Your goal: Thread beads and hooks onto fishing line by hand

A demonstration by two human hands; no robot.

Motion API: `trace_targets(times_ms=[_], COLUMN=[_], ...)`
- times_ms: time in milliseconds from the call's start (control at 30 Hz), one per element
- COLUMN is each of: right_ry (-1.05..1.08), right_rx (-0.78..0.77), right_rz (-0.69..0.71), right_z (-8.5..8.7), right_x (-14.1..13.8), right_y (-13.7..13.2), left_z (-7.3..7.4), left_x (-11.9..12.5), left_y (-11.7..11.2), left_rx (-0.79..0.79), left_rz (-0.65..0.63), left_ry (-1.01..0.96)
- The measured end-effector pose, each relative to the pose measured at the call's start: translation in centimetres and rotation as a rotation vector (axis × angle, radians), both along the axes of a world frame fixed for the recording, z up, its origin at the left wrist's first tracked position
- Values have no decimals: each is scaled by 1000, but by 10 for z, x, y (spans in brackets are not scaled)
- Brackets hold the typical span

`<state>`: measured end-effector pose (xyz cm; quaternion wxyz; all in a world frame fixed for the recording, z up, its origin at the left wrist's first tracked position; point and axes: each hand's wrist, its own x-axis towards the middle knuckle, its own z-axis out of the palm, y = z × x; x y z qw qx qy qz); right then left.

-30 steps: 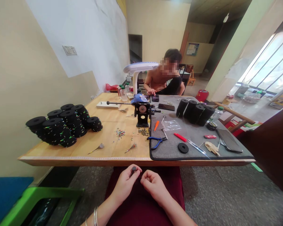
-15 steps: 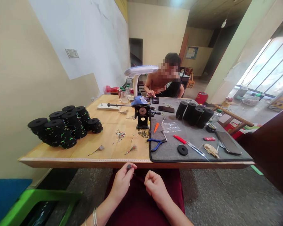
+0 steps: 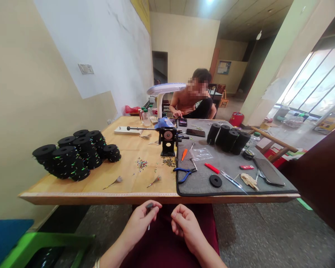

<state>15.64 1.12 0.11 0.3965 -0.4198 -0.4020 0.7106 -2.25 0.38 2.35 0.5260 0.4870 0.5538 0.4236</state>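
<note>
In front of the table edge, my left hand [image 3: 145,217] is closed around a small dark grey piece [image 3: 149,206]. A thin pale tip pokes out below its fingers. A short gap to the right, my right hand [image 3: 182,220] has its thumb and fingers pinched together; whatever they hold, if anything, is too small to make out. Both hands are above my dark red lap. Nearest them on the wooden table [image 3: 95,186] lie two thin sticks with fanned grey tufts, one left [image 3: 117,180] and one right [image 3: 157,179].
Stacked black foam spools [image 3: 65,150] stand left, more black rolls [image 3: 225,136] right. A black winding counter [image 3: 168,139] and lamp [image 3: 160,100] stand mid-table, beside coloured beads [image 3: 142,163]. Blue pliers [image 3: 185,173], scissors [image 3: 231,179] and a foam disc [image 3: 216,181] lie on the grey mat. Another person sits opposite.
The view has tilted up slightly, so the table sits lower in it. My left hand has turned, and a pale tip now shows below it. My right hand stays pinched.
</note>
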Motion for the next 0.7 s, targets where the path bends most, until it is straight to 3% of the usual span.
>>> trace_targets(times_ms=[233, 433, 700], right_ry=[-35, 49, 106], right_rx=[-1, -6, 8], right_rz=[76, 140, 207], right_z=[-1, 0, 21], right_x=[1, 6, 1], right_y=[1, 5, 21], left_z=[10, 14, 17], left_x=[19, 19, 16], left_y=[11, 13, 18], left_rx=[7, 30, 114], left_rz=[-60, -17, -58], left_ry=[-69, -10, 140])
